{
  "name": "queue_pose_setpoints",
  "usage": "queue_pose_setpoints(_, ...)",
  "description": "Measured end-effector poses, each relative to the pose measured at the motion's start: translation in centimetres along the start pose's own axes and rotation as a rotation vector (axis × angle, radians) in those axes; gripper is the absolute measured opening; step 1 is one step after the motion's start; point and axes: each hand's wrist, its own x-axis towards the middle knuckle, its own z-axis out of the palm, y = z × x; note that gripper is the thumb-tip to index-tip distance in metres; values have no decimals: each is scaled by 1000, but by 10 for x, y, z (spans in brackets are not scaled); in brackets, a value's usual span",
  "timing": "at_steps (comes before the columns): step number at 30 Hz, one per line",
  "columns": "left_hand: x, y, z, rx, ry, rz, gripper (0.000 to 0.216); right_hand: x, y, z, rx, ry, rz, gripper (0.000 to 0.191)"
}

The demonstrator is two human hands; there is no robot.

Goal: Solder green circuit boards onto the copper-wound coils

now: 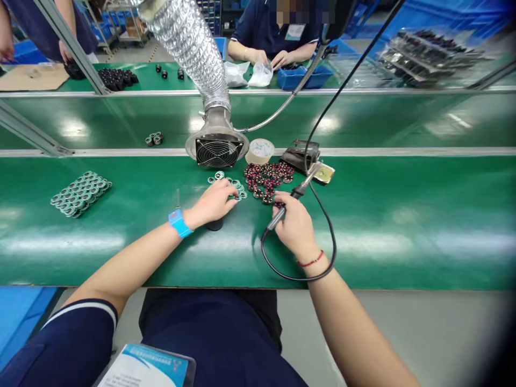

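My right hand point(295, 223) is closed round the grip of a soldering iron point(300, 188), its tip pointing up and right toward the iron stand point(300, 156). The fingertips of that hand also touch a small dark coil at the edge of a pile of copper-wound coils point(268, 180). My left hand point(213, 203), with a blue wrist strap, reaches over a cluster of small green-and-white rings point(229, 183); its fingers curl on one of them. A dark round fixture point(215, 224) sits under that hand.
A fume extractor fan point(216, 150) on a foil duct stands behind the piles, beside a tape roll point(260, 150). More green rings point(80, 193) lie in rows at the left. The iron's black cord point(322, 252) loops near the table edge. Across the conveyor a person handles plastic bags.
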Motion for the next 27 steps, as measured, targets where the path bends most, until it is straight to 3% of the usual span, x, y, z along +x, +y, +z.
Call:
queue_pose_setpoints(6, 42, 28, 36, 54, 37, 46, 20, -12, -4, -9, -61, 7, 2, 31)
queue_pose_setpoints(10, 46, 34, 42, 0, 42, 54, 17, -13, -15, -9, -51, -7, -24, 32)
queue_pose_setpoints(16, -2, 34, 11, -258, 50, -24, 12, -8, -47, 6, 51, -31, -65, 43)
queue_pose_setpoints(20, -37, 23, -5, -400, 84, -106, 8, 5, -74, 27, 167, -39, -144, 36)
queue_pose_setpoints(24, -56, 0, -14, -607, 199, -265, 19, 17, -94, 42, 279, -2, -197, 43)
queue_pose_setpoints(27, -63, -13, -18, -715, 143, -315, 33, 19, -102, 51, 317, 23, -235, 51)
